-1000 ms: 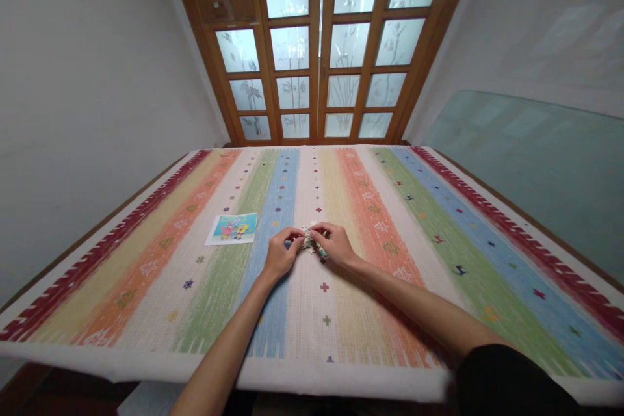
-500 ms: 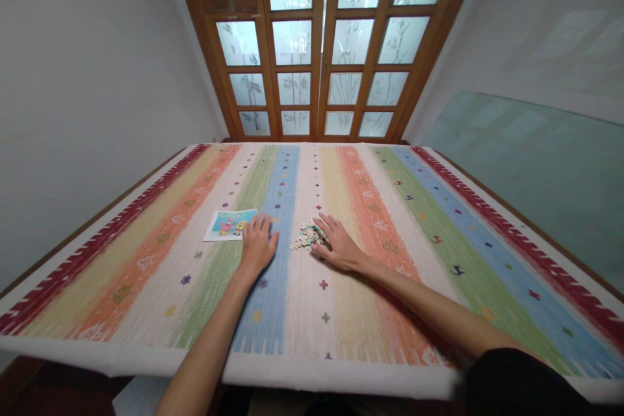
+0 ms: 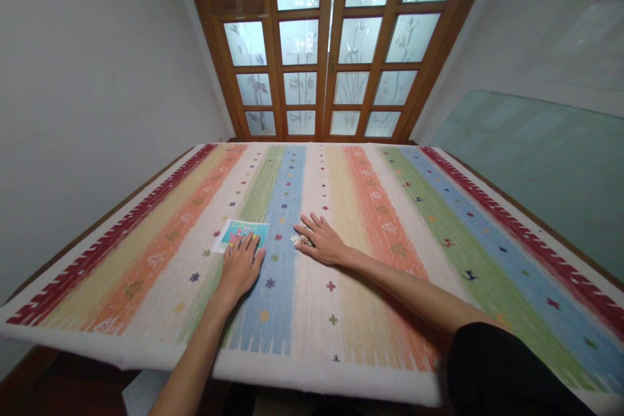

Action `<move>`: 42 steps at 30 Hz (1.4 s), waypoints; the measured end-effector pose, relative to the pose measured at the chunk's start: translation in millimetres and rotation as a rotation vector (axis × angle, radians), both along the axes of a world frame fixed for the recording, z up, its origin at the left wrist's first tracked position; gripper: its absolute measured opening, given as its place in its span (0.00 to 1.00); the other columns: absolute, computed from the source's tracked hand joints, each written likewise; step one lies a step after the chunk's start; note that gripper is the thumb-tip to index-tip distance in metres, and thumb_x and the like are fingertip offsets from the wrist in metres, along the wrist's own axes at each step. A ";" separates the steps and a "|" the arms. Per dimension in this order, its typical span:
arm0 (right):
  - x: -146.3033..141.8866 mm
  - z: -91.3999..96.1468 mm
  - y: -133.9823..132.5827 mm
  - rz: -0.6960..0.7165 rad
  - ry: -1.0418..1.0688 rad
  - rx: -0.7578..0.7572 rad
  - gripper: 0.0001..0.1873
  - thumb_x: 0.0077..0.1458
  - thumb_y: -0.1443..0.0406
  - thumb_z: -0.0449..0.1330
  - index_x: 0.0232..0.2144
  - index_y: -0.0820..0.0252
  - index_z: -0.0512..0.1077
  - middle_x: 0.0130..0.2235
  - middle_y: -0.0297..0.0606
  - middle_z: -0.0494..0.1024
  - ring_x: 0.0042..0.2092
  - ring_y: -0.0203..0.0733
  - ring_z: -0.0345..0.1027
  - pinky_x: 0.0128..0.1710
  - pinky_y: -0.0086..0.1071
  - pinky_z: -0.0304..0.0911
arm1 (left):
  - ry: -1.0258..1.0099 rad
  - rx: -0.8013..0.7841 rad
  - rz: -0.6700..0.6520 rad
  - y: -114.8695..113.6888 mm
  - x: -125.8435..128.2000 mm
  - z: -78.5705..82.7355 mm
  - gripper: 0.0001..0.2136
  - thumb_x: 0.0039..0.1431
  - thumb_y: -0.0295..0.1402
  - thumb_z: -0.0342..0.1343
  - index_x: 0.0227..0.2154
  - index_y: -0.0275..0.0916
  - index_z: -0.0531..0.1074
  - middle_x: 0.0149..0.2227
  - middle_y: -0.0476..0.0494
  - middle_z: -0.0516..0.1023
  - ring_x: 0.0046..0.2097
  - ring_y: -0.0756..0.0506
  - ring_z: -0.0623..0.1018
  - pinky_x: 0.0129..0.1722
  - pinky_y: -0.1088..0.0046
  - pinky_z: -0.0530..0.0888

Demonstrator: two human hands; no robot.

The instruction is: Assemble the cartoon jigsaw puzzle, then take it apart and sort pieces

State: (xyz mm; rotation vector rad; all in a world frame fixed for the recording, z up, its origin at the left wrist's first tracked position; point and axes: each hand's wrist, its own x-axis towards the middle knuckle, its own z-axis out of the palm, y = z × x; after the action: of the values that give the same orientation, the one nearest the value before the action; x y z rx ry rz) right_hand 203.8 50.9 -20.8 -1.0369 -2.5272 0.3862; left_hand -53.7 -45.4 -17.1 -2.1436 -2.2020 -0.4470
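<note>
Under right hand (image 3: pixel 322 244) — puzzle pieces (image 3: pixel 296 238)

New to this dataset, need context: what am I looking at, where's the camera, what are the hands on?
No machine: a person works with two bare hands. The camera sits on their head, looking forward and down, so the arms enter from below. Everything lies on a striped cloth. The left hand lies flat, fingertips on a small cartoon card. The right hand lies flat over a small heap of puzzle pieces. Neither hand grips anything. Wooden doors with frosted glass stand behind.
</note>
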 end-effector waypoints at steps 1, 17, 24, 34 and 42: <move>-2.4 0.3 1.8 0.017 0.007 -0.003 0.30 0.65 0.49 0.58 0.64 0.53 0.69 0.70 0.48 0.60 0.72 0.62 0.46 0.69 0.62 0.43 | -0.004 0.008 -0.004 -3.3 0.8 0.6 0.20 0.70 0.39 0.46 0.58 0.37 0.72 0.64 0.33 0.70 0.66 0.31 0.67 0.64 0.46 0.63; 26.5 22.1 22.2 -0.282 1.083 -0.398 0.33 0.64 0.42 0.41 0.50 0.54 0.75 0.58 0.45 0.77 0.62 0.51 0.67 0.60 0.50 0.63 | -0.215 0.015 -0.250 30.4 105.5 8.2 0.45 0.58 0.54 0.61 0.70 0.34 0.54 0.73 0.27 0.50 0.73 0.23 0.46 0.69 0.37 0.46; 64.7 17.6 5.1 -0.443 1.339 -0.335 0.24 0.58 0.46 0.49 0.39 0.54 0.76 0.51 0.45 0.82 0.57 0.50 0.71 0.61 0.49 0.60 | -0.147 -0.113 -0.196 63.1 135.8 8.0 0.51 0.54 0.65 0.57 0.72 0.36 0.51 0.74 0.26 0.45 0.72 0.18 0.40 0.65 0.29 0.37; 92.3 -0.2 -10.6 -0.602 1.448 -0.339 0.22 0.55 0.47 0.55 0.29 0.57 0.76 0.34 0.43 0.83 0.36 0.46 0.75 0.36 0.41 0.71 | -0.137 -0.075 -0.282 88.3 137.9 3.5 0.28 0.71 0.47 0.48 0.68 0.38 0.60 0.71 0.31 0.58 0.72 0.28 0.54 0.69 0.42 0.51; 92.8 -9.0 -11.8 -0.682 1.505 -0.392 0.20 0.50 0.48 0.59 0.23 0.57 0.74 0.25 0.39 0.78 0.26 0.40 0.70 0.26 0.34 0.66 | -0.090 -0.074 -0.325 95.2 150.3 7.9 0.26 0.70 0.47 0.49 0.66 0.44 0.65 0.70 0.35 0.60 0.72 0.28 0.56 0.68 0.38 0.51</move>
State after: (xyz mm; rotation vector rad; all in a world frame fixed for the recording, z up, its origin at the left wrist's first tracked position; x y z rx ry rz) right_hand 296.6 39.1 -29.8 -1.0166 -0.7402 0.9680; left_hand 96.6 49.8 -9.2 -2.5818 -1.9411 -0.4887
